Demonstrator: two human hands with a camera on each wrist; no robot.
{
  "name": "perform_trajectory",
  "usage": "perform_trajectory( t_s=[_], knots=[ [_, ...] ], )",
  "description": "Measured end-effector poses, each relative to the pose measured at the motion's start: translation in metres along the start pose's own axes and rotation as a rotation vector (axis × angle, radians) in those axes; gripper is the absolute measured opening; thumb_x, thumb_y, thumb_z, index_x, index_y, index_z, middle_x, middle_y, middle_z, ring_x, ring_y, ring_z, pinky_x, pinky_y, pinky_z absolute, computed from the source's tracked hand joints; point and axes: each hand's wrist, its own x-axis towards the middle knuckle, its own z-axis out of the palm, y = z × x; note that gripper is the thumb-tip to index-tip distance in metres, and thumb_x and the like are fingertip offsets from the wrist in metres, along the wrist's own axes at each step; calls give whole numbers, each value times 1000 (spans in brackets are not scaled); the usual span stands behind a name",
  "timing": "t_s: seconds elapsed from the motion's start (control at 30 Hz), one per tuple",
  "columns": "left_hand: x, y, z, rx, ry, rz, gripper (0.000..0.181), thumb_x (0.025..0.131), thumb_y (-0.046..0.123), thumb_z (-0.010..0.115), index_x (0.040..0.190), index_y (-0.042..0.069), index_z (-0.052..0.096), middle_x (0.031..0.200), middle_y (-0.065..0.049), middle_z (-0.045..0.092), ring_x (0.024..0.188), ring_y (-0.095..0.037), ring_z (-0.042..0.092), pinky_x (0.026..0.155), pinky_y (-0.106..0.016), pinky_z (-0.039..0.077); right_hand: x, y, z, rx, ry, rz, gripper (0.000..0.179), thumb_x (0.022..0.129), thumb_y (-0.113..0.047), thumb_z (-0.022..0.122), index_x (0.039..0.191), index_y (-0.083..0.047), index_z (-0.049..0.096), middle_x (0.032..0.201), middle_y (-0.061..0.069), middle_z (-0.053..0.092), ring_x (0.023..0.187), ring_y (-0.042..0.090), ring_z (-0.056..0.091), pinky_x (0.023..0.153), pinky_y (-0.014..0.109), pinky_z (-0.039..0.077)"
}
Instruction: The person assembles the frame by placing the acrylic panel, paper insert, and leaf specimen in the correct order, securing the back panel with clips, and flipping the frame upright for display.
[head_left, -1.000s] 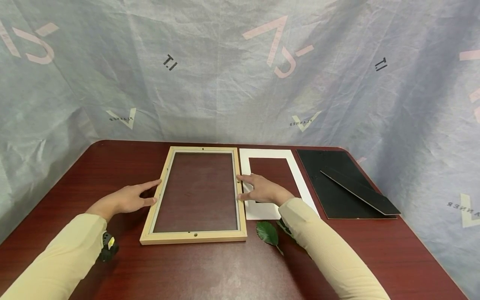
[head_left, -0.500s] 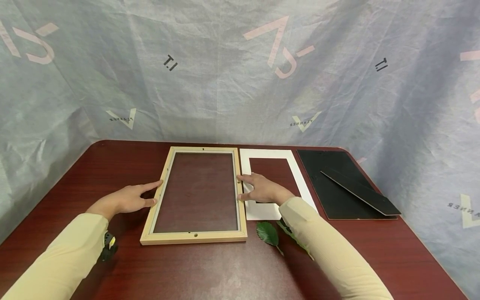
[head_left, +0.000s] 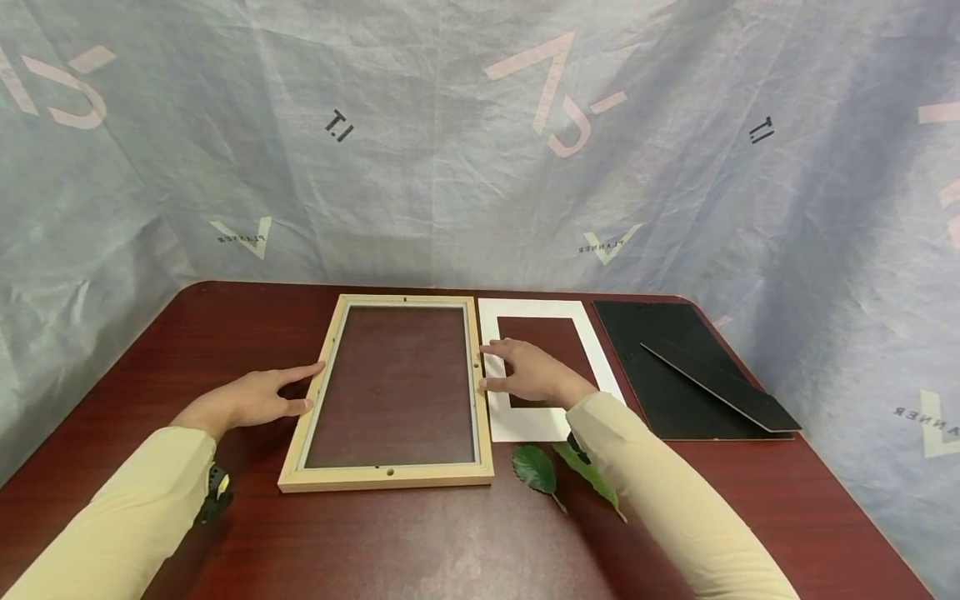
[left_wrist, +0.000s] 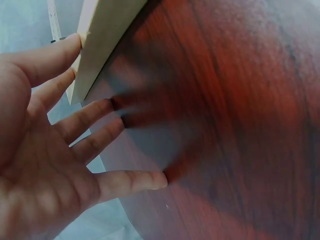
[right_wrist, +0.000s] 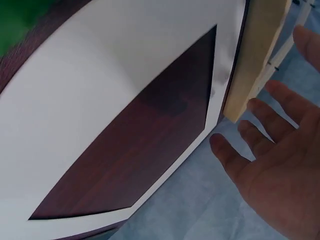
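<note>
**Two spread hands, one wooden frame between them**

The five fingers of the left hand (head_left: 251, 400) are spread; the thumb and one finger touch the left side of the wooden frame (head_left: 386, 478), while the other three reach down toward the tabletop. The right hand (head_left: 536, 372) also has its fingers apart, its tips just beside the frame's right side; whether any touches the wood, I cannot tell. Neither hand pinches anything.

The single frame lies flat on one dark red table (head_left: 375, 542), left of the table's middle. Right of it, under the right hand, is one white mat (head_left: 525, 425) with one rectangular opening. Two green leaves lie near the mat's lower edge: a rounder leaf (head_left: 535, 469) and a longer leaf (head_left: 588, 473). Farther right is one large black board (head_left: 660, 396), with one narrower black piece (head_left: 723, 386) slanting across it. Two pale sleeves (head_left: 123, 508) cover the arms. One grey printed curtain (head_left: 450, 167) hangs behind.
</note>
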Motion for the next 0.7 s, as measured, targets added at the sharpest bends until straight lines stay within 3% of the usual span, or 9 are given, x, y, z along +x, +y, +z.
perform_trajectory(
  t_s=[0.17, 0.37, 0.7],
  knots=[
    [-1, 1, -1, 8, 5, 2, 73, 100, 34, 65, 157, 3, 33, 149, -41, 36, 134, -62, 35, 102, -71, 35, -6, 11, -8, 37, 129, 45, 56, 99, -27, 69, 148, -4, 52, 151, 18, 50, 142, 36, 43, 113, 52, 36],
    [1, -1, 0, 21, 13, 21, 73, 100, 35, 66, 157, 3, 34, 149, -41, 36, 133, -62, 36, 102, -71, 36, -15, 28, -19, 156, 262, 194, 48, 99, -25, 68, 141, -5, 60, 138, 20, 60, 127, 37, 57, 101, 52, 47],
    [0, -1, 0, 29, 8, 30, 72, 101, 36, 64, 157, 2, 32, 149, -41, 36, 133, -63, 37, 102, -71, 36, -39, 57, -38, 218, 267, 380, 53, 101, -31, 64, 145, -4, 55, 141, 23, 56, 126, 42, 55, 99, 56, 48]
  ],
)
